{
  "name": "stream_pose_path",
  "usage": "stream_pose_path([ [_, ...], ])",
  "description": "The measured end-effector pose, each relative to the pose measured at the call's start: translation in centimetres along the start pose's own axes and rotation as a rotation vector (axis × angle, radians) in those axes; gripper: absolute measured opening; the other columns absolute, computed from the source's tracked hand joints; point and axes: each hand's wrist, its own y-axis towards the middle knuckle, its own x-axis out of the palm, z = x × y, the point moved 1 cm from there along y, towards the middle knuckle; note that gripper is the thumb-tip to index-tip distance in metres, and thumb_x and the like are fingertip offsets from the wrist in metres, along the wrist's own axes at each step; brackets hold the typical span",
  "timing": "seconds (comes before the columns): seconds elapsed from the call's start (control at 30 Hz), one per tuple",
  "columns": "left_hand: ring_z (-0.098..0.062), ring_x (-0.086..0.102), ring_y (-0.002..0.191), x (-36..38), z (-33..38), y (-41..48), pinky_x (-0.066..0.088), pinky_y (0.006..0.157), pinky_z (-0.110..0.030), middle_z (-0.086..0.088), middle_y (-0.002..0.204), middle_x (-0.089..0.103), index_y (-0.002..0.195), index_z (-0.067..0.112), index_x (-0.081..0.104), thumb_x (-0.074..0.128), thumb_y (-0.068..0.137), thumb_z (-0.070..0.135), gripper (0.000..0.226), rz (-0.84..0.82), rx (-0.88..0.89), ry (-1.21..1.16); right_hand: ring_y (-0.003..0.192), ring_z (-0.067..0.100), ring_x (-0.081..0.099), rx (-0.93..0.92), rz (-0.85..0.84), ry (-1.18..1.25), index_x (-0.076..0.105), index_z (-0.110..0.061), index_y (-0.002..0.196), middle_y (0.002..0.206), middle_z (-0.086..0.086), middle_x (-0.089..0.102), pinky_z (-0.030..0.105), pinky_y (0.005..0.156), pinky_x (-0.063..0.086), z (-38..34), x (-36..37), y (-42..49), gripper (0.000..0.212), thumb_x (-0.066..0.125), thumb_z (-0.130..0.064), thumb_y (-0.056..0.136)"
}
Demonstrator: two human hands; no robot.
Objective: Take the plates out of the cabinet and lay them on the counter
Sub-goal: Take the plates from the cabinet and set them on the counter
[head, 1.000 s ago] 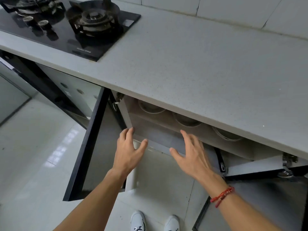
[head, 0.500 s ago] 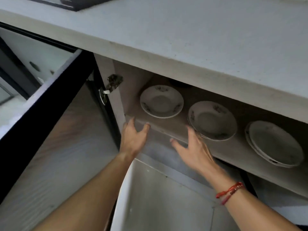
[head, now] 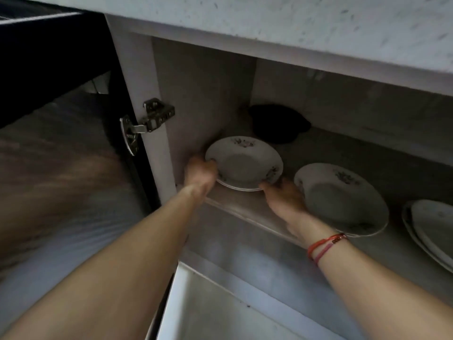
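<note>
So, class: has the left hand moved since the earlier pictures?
Yes. The left hand has gone from the shelf's front edge deeper into the cabinet, and now grips the leftmost plates' rim.

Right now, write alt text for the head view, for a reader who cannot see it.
Two bare hands grip the leftmost stack of plates on a cabinet shelf under a counter, left hand at its left rim, right hand at its right. Two more plate stacks sit to the right; a dark object lies behind.
</note>
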Motion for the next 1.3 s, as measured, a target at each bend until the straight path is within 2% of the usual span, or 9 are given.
stream_pose_path([
  [0.13,-0.036,0.061,0.112,0.8,-0.7,1.9,0.047,0.086,-0.034,-0.019,0.120,0.066,0.122,0.003,0.064,0.048,0.089,0.012,0.038,0.011,-0.014,-0.061,0.124,0.035,0.057,0.061,0.074,0.075,0.057,-0.010,0.134,0.136,0.014,0.060,0.036,0.100,0.046,0.1,1.5,2.3,0.053,0.061,-0.038,0.089],
  [0.2,-0.035,0.061,0.111,1.1,-1.0,2.7,0.046,0.084,-0.032,-0.017,0.119,0.066,0.122,0.003,0.065,0.046,0.090,0.010,0.038,0.006,-0.029,-0.095,0.113,0.037,0.064,0.067,0.097,0.165,0.063,-0.013,0.125,0.126,0.014,0.067,0.049,0.097,0.052,1.4,2.2,4.9,0.061,0.059,-0.046,0.074],
  [0.33,-0.031,0.065,0.098,2.0,-1.6,3.8,0.052,0.082,-0.036,-0.013,0.112,0.068,0.116,0.003,0.066,0.046,0.090,0.010,0.033,0.006,-0.041,-0.213,0.107,0.042,0.067,0.064,0.137,0.196,0.068,-0.005,0.115,0.117,0.020,0.070,0.055,0.092,0.054,4.2,3.1,9.7,0.057,0.054,-0.041,0.071],
  [0.57,-0.020,0.057,0.082,2.5,-1.8,4.2,0.044,0.071,-0.027,-0.009,0.095,0.063,0.110,0.002,0.069,0.045,0.091,0.001,0.030,0.056,-0.035,-0.266,0.098,0.039,0.069,0.045,0.135,0.232,0.071,-0.002,0.106,0.106,0.019,0.073,0.055,0.087,0.057,3.4,3.1,9.4,0.046,0.060,-0.029,0.070],
  [0.87,-0.026,0.064,0.091,1.9,-2.1,2.6,0.047,0.073,-0.028,-0.009,0.094,0.064,0.112,0.000,0.068,0.040,0.090,-0.003,0.036,0.109,-0.060,-0.345,0.097,0.033,0.070,0.153,0.031,0.453,0.066,-0.001,0.116,0.110,0.016,0.070,0.045,0.077,0.061,0.8,2.1,5.9,0.027,0.062,0.000,0.090],
  [1.0,-0.029,0.066,0.093,0.6,-1.8,0.7,0.054,0.078,-0.036,-0.012,0.103,0.069,0.113,-0.002,0.067,0.044,0.088,0.003,0.034,0.174,-0.075,-0.397,0.090,0.029,0.070,0.120,0.019,0.439,0.066,-0.013,0.087,0.108,0.014,0.071,0.048,0.078,0.062,-0.3,0.8,4.2,0.005,0.067,-0.007,0.087],
  [1.1,-0.035,0.066,0.094,-0.2,-0.7,-1.5,0.057,0.085,-0.045,-0.016,0.104,0.069,0.113,0.002,0.063,0.048,0.081,0.016,0.039,0.173,-0.136,-0.450,0.092,0.031,0.070,0.118,0.043,0.406,0.069,-0.011,0.100,0.107,0.012,0.072,0.052,0.079,0.061,-0.5,-0.8,2.4,0.020,0.066,-0.014,0.080],
  [1.2,-0.033,0.066,0.093,-1.3,0.0,-4.5,0.055,0.083,-0.043,-0.018,0.102,0.068,0.110,0.000,0.063,0.051,0.086,0.013,0.030,0.207,-0.188,-0.416,0.095,0.033,0.070,0.159,0.065,0.349,0.070,-0.015,0.106,0.110,0.013,0.072,0.053,0.078,0.061,-0.1,-2.2,0.5,0.043,0.060,-0.027,0.066],
  [1.3,-0.031,0.066,0.079,-2.9,0.2,-7.5,0.056,0.073,-0.041,-0.016,0.083,0.068,0.092,0.004,0.068,0.052,0.084,0.007,0.018,0.160,-0.241,-0.390,0.096,0.034,0.070,0.175,0.037,0.286,0.070,-0.018,0.102,0.107,0.011,0.073,0.053,0.081,0.061,-0.4,-3.7,-2.8,0.032,0.058,-0.027,0.073],
])
